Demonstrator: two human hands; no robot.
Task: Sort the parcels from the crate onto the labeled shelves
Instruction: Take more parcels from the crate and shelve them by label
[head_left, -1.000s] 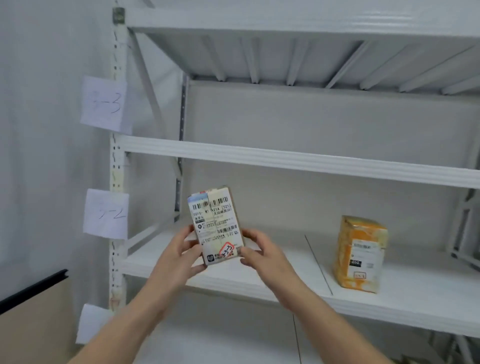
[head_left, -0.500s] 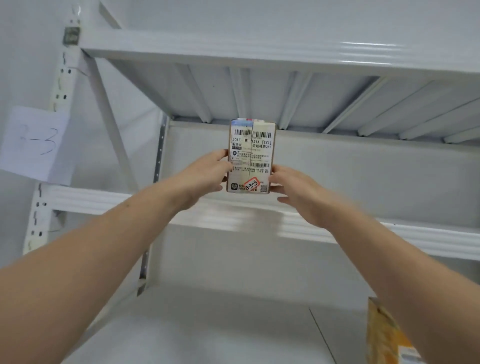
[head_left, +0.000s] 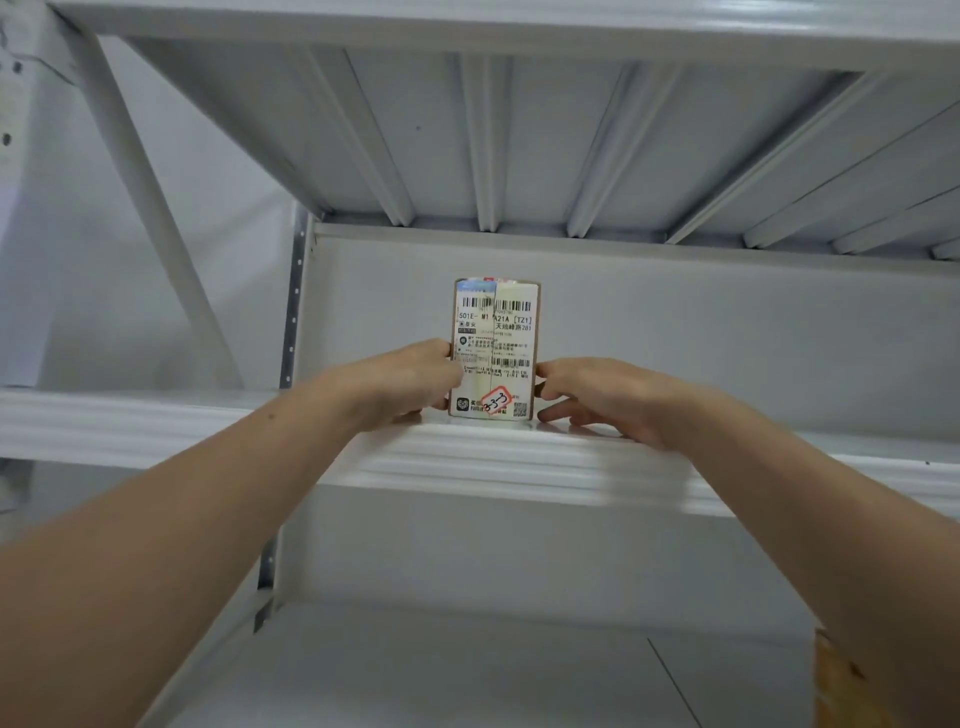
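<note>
Parcel position: the parcel (head_left: 496, 348) is standing upright on the shelf (head_left: 208, 426), just behind the front lip. Its base is resting on the board and its printed label is facing the camera.
Marking: a red-edged sticker (head_left: 496, 401) low on the label is showing a handwritten code, which seems to read 3-3-3.
Left hand: the left hand (head_left: 410, 382) is gripping the parcel's left edge, with its fingers (head_left: 441, 353) curling against the side.
Right hand: the right hand (head_left: 608, 397) is lying more relaxed. Its fingers (head_left: 550, 370) are nearly straight and the upper tip is touching the right edge, while the lower ones are hovering just over the shelf lip. The thumb is hidden, so I cannot tell whether it is pinching.
Key relation: the parcel's long axis is running vertically, and it is sitting between the two hands, straight ahead of the fingertips and toward the back wall. The left hand is the closer and firmer contact.
Step, judged: placing is nearly finished, and what is coming is probably letting go sideways, or a short push deeper in.
Risk: the parcel is tall and narrow, so a dragging fingertip could be tipping it forward off the lip.
Also in view: an orange parcel (head_left: 841, 686) is sitting on the shelf below, at the far right.
</note>
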